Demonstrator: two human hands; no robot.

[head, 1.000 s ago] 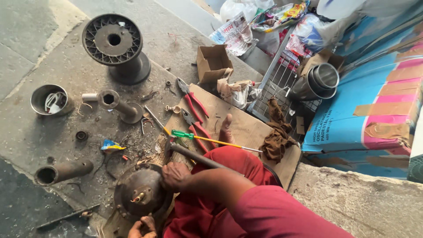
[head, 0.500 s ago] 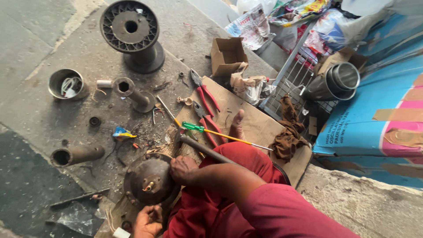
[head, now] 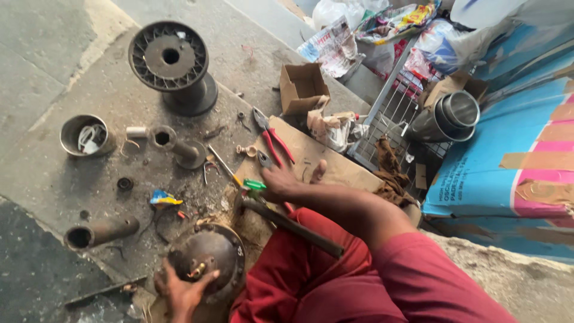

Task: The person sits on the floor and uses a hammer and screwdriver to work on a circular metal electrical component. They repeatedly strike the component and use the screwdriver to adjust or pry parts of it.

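Observation:
My left hand [head: 181, 293] grips the near rim of a round, dark metal motor housing [head: 209, 254] that sits on the floor by my red-clad legs. My right hand [head: 280, 181] reaches out over a flat cardboard sheet [head: 335, 167], fingers spread, and touches a green-handled screwdriver [head: 254, 184] next to small dark pliers [head: 263, 159]. Red-handled pliers [head: 276, 142] lie just beyond the fingertips. A dark metal rod [head: 293, 226] lies across my leg, beneath the right forearm.
On the concrete floor are a big black spool [head: 170, 60], a tin cup [head: 84, 134], a short flanged tube [head: 176, 145] and a rusty pipe [head: 98, 230]. A small open cardboard box [head: 302, 87], a wire rack [head: 388, 113], steel pots [head: 448, 116] and a blue carton [head: 514, 149] crowd the right.
My right hand has left the spot by the motor housing and rod and has moved out to the screwdriver and pliers. My left hand has stayed on the housing.

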